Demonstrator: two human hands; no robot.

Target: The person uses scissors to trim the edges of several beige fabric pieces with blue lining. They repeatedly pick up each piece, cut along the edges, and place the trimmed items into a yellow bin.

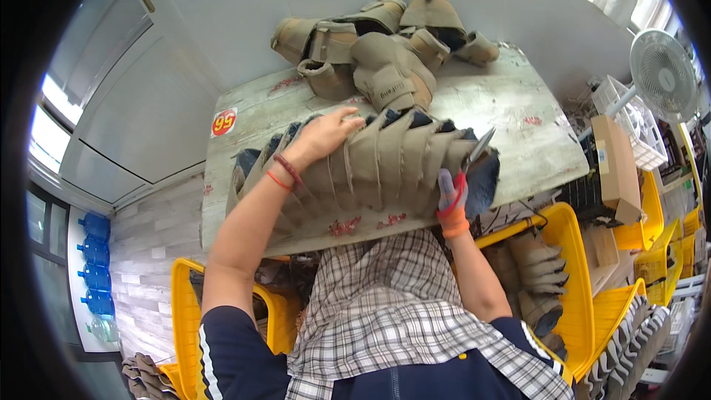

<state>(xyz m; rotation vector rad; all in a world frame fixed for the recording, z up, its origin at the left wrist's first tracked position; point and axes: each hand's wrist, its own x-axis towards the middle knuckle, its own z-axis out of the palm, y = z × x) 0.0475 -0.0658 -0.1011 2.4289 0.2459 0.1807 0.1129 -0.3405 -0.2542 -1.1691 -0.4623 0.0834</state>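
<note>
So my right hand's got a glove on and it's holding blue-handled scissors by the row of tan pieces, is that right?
Not quite: the head view shows the scissors have red handles, not blue. Your gloved right hand is holding them by the row of tan pieces.

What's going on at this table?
A person is working over a row of overlapping tan pieces on the table. Of their hands, the bare left hand rests on top of the row, while the gloved right hand holds red-handled scissors by the row's right end, blades pointing up. More tan pieces are heaped at the table's far side. I can't tell whether anything is being cut.
</note>
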